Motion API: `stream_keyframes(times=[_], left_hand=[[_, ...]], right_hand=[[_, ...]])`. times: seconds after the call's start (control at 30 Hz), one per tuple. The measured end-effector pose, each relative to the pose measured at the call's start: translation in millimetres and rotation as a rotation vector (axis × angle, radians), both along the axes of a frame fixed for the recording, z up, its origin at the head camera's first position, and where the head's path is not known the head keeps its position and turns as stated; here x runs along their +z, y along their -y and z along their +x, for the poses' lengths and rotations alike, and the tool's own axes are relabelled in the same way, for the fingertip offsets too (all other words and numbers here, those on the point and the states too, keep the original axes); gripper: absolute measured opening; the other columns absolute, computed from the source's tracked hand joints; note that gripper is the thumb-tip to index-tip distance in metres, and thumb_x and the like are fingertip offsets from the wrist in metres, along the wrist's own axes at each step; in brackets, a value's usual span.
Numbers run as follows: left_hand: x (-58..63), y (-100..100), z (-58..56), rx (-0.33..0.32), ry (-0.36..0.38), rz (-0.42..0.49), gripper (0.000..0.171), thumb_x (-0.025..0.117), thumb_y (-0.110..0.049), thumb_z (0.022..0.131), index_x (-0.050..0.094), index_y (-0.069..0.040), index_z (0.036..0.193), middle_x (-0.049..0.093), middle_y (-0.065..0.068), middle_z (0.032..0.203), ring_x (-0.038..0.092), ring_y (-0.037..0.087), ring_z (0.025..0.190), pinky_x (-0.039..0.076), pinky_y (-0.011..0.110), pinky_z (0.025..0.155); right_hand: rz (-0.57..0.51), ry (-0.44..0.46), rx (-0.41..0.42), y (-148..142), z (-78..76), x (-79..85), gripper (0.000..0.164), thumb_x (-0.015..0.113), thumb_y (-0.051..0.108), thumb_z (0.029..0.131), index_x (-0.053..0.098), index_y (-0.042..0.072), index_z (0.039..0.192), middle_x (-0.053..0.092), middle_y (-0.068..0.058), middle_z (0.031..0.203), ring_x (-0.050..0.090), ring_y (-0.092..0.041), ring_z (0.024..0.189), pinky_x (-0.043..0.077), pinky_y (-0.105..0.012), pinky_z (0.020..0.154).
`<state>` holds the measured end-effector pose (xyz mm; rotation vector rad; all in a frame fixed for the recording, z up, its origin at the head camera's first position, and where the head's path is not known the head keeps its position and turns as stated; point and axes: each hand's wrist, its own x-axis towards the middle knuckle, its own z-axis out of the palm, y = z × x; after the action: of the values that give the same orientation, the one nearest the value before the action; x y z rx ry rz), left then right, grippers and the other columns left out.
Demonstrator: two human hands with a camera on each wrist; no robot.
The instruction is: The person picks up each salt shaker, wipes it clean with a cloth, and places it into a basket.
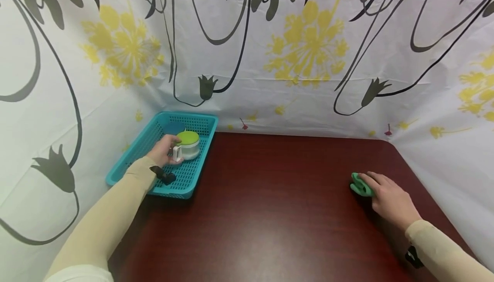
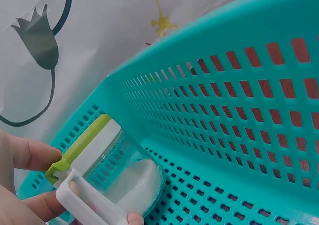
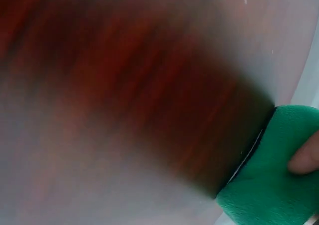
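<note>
Inside the teal basket [image 1: 115, 175], my left hand [image 1: 161, 150] grips a seasoning jar [image 1: 190, 150] by its white handle [image 2: 89, 202]. The jar has a lime-green lid [image 1: 188, 137], and white contents show through its clear wall in the left wrist view. There it leans, with thumb at the lid's edge and fingers around the handle. Over on the right side of the table, my right hand [image 1: 393, 200] holds a folded green cloth [image 1: 361, 186]. One fingertip [image 3: 305, 158] presses on the cloth in the right wrist view.
A blue round item [image 1: 174, 127] lies in the basket's far end, behind the jar. The dark red wooden table [image 1: 278, 196] stretches between the two hands. White fabric with yellow and grey flowers [image 1: 247, 59] hangs along the table's back and sides.
</note>
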<state>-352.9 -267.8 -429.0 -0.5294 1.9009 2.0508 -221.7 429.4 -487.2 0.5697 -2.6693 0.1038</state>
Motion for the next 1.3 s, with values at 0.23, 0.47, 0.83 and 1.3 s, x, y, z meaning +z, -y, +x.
stream_keyframes(times=[0.23, 0.47, 0.83, 1.3], left_hand=[[1.7, -0.2, 3.2, 0.015, 0.043, -0.005, 0.054, 0.050, -0.027, 0.101, 0.035, -0.004, 0.147, 0.041, 0.020, 0.133, 0.050, 0.039, 0.121, 0.045, 0.049, 0.104], [1.6, 1.2, 7.6, -0.031, 0.028, -0.145, 0.050, 0.048, -0.030, 0.099, 0.045, 0.002, 0.136, 0.050, 0.021, 0.128, 0.061, 0.035, 0.104, 0.045, 0.051, 0.100], [2.2, 2.5, 13.5, -0.011, 0.028, -0.203, 0.047, 0.047, -0.029, 0.098, 0.049, 0.004, 0.133, 0.055, 0.019, 0.111, 0.057, 0.032, 0.090, 0.049, 0.048, 0.091], [11.2, 3.3, 19.3, -0.061, -0.006, -0.235, 0.058, 0.048, -0.027, 0.100, 0.038, 0.002, 0.149, 0.046, 0.026, 0.140, 0.055, 0.041, 0.118, 0.047, 0.051, 0.101]], right_hand=[[0.023, 0.073, -0.016, 8.6, 10.5, -7.0, 0.076, 0.065, -0.001, 0.074, 0.049, 0.011, 0.147, 0.052, -0.017, 0.138, 0.051, -0.041, 0.119, 0.034, -0.029, 0.039], [0.030, 0.083, -0.007, 10.4, 16.9, -6.3, 0.075, 0.069, 0.002, 0.075, 0.048, 0.007, 0.147, 0.051, -0.021, 0.138, 0.054, -0.044, 0.115, 0.028, -0.027, 0.038], [0.045, 0.127, -0.018, 13.3, 22.6, -6.8, 0.076, 0.074, 0.009, 0.077, 0.047, 0.006, 0.147, 0.047, -0.022, 0.141, 0.052, -0.044, 0.119, 0.031, -0.028, 0.039], [0.054, 0.110, -0.032, 17.9, 27.1, -8.9, 0.073, 0.075, 0.043, 0.087, 0.053, 0.003, 0.143, 0.048, -0.025, 0.140, 0.047, -0.047, 0.124, 0.053, -0.054, 0.050]])
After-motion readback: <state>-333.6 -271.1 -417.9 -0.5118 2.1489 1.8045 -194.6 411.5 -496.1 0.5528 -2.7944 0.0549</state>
